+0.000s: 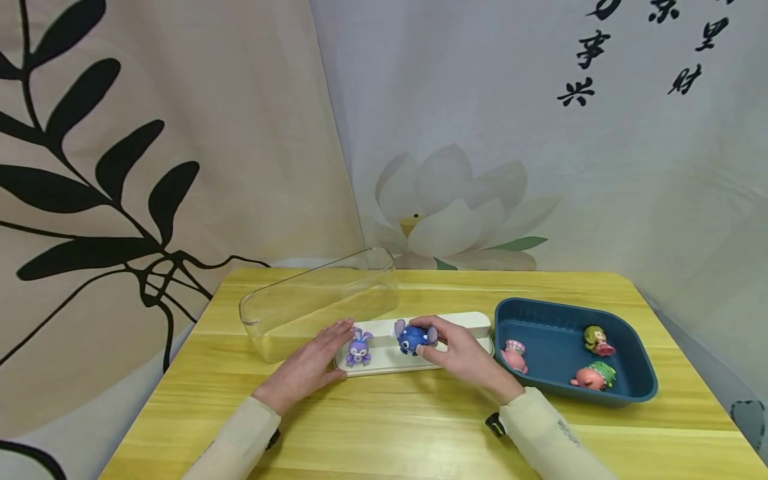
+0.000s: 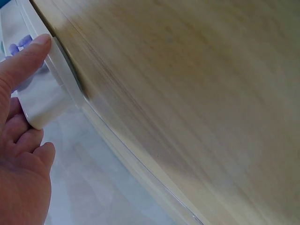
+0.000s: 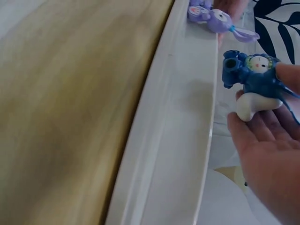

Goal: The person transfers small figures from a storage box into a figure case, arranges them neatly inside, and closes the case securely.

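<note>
Blue figurine: located in the head view just below and right of centre [image 1: 411,339], over the middle of the white base [image 1: 384,363]; contact with the base cannot be confirmed.
Right hand: pinches the blue figurine between thumb and fingers [image 1: 465,360]; not released.
Left hand: holds the left end of the white base, thumb at the near edge, fingers curled about the end [image 1: 309,370].
Purple rabbit figurine: upright on the base's left part, beside the left fingers [image 1: 359,350].
Step in hand: judged to be positioning the blue figurine on the base, right of the rabbit.
Next move: would call for a level set-down, the base kept steady, then a loosened pinch; a hasty release might tip the figurine.
Clear box: transparent, behind the base, left of centre [image 1: 342,300].
Blue tray: right of the frame, near the base's right end [image 1: 552,343]; contains a pink figurine at its left [image 1: 514,358], a green-capped figurine at lower right [image 1: 593,377] and a green-haired figurine above that [image 1: 598,341].
Table: yellow wood grain, lower half of the frame [image 1: 384,433].
Backdrop: pale cloth [image 1: 252,147]; dark leaves at upper left, lotus at centre, black characters at upper right.
</note>
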`<state>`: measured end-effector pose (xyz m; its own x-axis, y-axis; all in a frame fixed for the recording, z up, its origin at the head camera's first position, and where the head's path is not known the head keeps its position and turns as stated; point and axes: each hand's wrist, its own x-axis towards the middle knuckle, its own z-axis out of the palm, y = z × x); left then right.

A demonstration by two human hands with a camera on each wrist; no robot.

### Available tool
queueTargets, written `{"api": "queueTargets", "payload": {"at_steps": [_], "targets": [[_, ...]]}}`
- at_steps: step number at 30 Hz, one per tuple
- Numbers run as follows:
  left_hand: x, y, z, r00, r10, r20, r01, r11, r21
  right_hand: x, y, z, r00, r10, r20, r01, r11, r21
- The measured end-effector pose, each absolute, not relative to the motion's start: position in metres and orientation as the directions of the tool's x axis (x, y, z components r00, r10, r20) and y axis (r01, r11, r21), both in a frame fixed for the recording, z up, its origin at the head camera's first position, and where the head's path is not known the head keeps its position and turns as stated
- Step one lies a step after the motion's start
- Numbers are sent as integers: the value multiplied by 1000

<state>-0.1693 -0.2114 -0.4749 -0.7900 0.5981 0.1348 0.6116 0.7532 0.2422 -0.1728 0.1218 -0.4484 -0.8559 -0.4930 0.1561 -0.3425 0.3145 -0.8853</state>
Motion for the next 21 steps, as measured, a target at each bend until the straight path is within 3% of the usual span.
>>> {"api": "queueTargets", "payload": {"at_steps": [21], "targets": [[-170, -212, -476, -780, 606, 155, 624, 741, 247, -177, 108, -460, -865, -497, 67, -298, 402, -866]]}}
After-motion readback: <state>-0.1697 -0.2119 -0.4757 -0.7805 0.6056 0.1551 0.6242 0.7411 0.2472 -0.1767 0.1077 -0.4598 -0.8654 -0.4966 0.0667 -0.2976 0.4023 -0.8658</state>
